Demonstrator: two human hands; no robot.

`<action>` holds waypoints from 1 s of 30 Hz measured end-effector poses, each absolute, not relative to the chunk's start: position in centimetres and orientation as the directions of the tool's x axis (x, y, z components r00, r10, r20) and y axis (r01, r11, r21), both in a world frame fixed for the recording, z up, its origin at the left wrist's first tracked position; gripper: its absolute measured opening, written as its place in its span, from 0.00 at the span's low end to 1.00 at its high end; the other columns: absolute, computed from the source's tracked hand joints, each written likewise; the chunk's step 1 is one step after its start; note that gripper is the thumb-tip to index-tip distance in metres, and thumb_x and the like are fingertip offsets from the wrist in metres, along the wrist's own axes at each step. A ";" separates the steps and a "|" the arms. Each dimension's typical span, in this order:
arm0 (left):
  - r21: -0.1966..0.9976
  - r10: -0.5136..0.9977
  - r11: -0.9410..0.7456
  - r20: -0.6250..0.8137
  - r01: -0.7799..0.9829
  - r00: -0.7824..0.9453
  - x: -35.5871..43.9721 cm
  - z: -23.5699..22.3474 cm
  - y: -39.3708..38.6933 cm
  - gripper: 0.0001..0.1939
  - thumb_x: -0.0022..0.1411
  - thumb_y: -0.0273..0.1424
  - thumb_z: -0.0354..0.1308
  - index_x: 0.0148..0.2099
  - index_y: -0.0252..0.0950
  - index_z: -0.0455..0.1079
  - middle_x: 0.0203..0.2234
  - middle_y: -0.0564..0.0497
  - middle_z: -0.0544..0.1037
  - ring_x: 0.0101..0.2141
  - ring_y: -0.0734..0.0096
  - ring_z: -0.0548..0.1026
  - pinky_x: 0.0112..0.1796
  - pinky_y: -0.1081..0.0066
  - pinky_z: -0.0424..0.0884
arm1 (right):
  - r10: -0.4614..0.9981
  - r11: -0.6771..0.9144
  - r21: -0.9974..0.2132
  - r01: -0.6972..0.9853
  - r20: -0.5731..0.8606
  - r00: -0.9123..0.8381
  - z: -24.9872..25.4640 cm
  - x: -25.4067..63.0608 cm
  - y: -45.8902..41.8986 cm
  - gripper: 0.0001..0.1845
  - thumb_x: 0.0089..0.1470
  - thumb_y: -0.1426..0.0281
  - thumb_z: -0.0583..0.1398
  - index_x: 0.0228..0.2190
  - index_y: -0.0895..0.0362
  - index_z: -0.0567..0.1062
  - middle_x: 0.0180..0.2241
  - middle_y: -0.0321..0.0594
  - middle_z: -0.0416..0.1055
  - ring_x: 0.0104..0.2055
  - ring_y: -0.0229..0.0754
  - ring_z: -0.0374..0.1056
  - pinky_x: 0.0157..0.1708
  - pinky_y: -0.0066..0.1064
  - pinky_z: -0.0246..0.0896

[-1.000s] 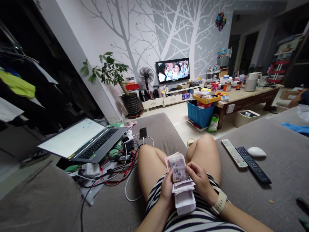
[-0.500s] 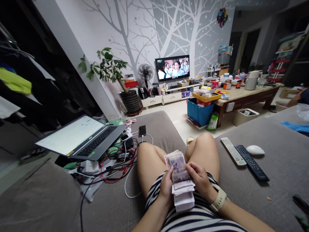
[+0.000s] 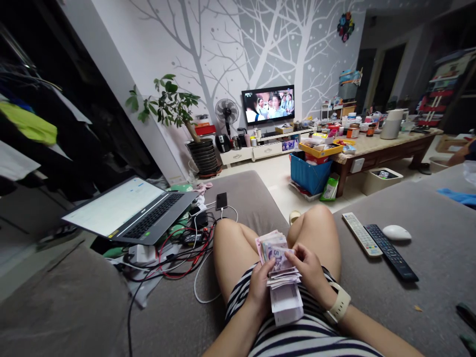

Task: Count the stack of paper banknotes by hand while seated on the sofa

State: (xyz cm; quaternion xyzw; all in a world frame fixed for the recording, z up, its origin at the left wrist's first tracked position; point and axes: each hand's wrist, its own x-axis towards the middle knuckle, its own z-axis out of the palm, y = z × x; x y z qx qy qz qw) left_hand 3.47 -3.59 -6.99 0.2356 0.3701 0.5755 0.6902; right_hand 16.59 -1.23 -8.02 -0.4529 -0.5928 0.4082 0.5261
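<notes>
A fanned stack of purple banknotes [image 3: 277, 254], some marked 5, lies between my hands above my lap. My left hand [image 3: 259, 283] is closed around its left side, thumb on top. At the right edge, my right hand [image 3: 308, 270] pinches a banknote between thumb and fingers; a pale watch strap [image 3: 338, 306] circles that wrist. Folded note ends bunch up below my thumbs. Lower down, a pale folded paper strip [image 3: 286, 302] hangs from the stack over my striped clothing [image 3: 312, 342].
On my left are an open laptop [image 3: 148, 218], tangled cables [image 3: 186, 258] and a phone [image 3: 221, 201]. To my right lie a white remote [image 3: 361, 235], a black remote [image 3: 392, 254] and a white mouse [image 3: 396, 232]. Ahead stand a blue bin [image 3: 310, 173] and a cluttered table [image 3: 372, 144].
My right hand has brought the upper part of a banknote down toward me, folding it over the stack. The view has shifted slightly. My left hand keeps its grip.
</notes>
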 end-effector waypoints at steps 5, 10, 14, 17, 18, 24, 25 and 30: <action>0.752 0.967 0.226 -0.250 -0.619 0.049 3.7 -6.8 -3.6 0.16 0.50 0.32 0.61 0.41 0.27 0.73 0.29 0.42 0.80 0.31 0.59 0.78 0.37 0.65 0.70 | 0.961 0.278 -0.955 0.101 0.276 -0.035 -7.8 16.6 -1.3 0.20 0.52 0.54 0.56 0.20 0.57 0.65 0.19 0.32 0.61 0.22 0.36 0.55 0.22 0.26 0.51; 0.760 0.969 0.192 -0.248 -0.621 -0.004 3.5 -7.1 -3.1 0.16 0.49 0.35 0.61 0.36 0.26 0.74 0.29 0.42 0.80 0.32 0.58 0.77 0.39 0.64 0.69 | 0.953 0.303 -0.949 0.090 0.303 -0.022 -7.6 16.6 -1.7 0.19 0.53 0.55 0.55 0.21 0.57 0.66 0.19 0.32 0.61 0.22 0.36 0.55 0.23 0.26 0.51; 0.774 0.964 0.181 -0.263 -0.607 -0.048 3.5 -7.1 -3.0 0.16 0.48 0.36 0.61 0.34 0.27 0.75 0.26 0.44 0.80 0.29 0.61 0.77 0.35 0.65 0.69 | 0.947 0.319 -0.946 0.059 0.317 -0.052 -7.5 16.5 -1.8 0.19 0.54 0.56 0.55 0.22 0.58 0.67 0.19 0.32 0.61 0.23 0.36 0.55 0.23 0.26 0.51; 0.803 0.966 0.168 -0.249 -0.572 -0.065 3.6 -6.8 -3.1 0.14 0.48 0.36 0.61 0.32 0.29 0.75 0.23 0.47 0.79 0.25 0.65 0.75 0.31 0.69 0.68 | 0.950 0.309 -0.950 0.037 0.307 -0.065 -7.6 16.5 -1.7 0.18 0.54 0.57 0.54 0.22 0.58 0.67 0.20 0.33 0.61 0.23 0.36 0.56 0.23 0.26 0.51; 0.810 0.967 0.170 -0.248 -0.561 -0.066 3.7 -6.8 -3.2 0.14 0.48 0.36 0.61 0.31 0.29 0.75 0.23 0.47 0.79 0.24 0.66 0.75 0.30 0.69 0.68 | 0.951 0.305 -0.952 0.031 0.302 -0.068 -7.6 16.5 -1.7 0.18 0.54 0.57 0.54 0.23 0.58 0.67 0.20 0.33 0.61 0.23 0.36 0.56 0.23 0.26 0.51; 0.830 0.971 0.149 -0.227 -0.538 -0.081 3.8 -6.8 -3.6 0.12 0.47 0.36 0.60 0.28 0.30 0.74 0.22 0.48 0.78 0.24 0.66 0.73 0.30 0.69 0.67 | 0.949 0.301 -0.954 0.001 0.299 -0.099 -7.6 16.3 -1.4 0.17 0.55 0.58 0.54 0.24 0.58 0.67 0.21 0.33 0.61 0.24 0.36 0.56 0.24 0.26 0.52; 0.826 0.970 0.151 -0.231 -0.543 -0.082 3.8 -6.8 -3.6 0.12 0.47 0.36 0.60 0.28 0.30 0.74 0.22 0.48 0.78 0.24 0.66 0.73 0.29 0.70 0.66 | 0.949 0.301 -0.954 -0.003 0.300 -0.100 -7.6 16.3 -1.4 0.17 0.55 0.58 0.54 0.24 0.58 0.67 0.21 0.33 0.61 0.24 0.36 0.56 0.24 0.26 0.52; 0.794 0.956 0.182 -0.281 -0.580 -0.084 3.9 -6.6 -3.4 0.11 0.46 0.34 0.60 0.27 0.30 0.73 0.20 0.48 0.77 0.22 0.68 0.72 0.26 0.71 0.65 | 0.948 0.288 -0.956 -0.060 0.293 -0.123 -7.6 16.3 -1.6 0.17 0.55 0.58 0.54 0.25 0.58 0.67 0.21 0.32 0.60 0.25 0.36 0.56 0.24 0.25 0.52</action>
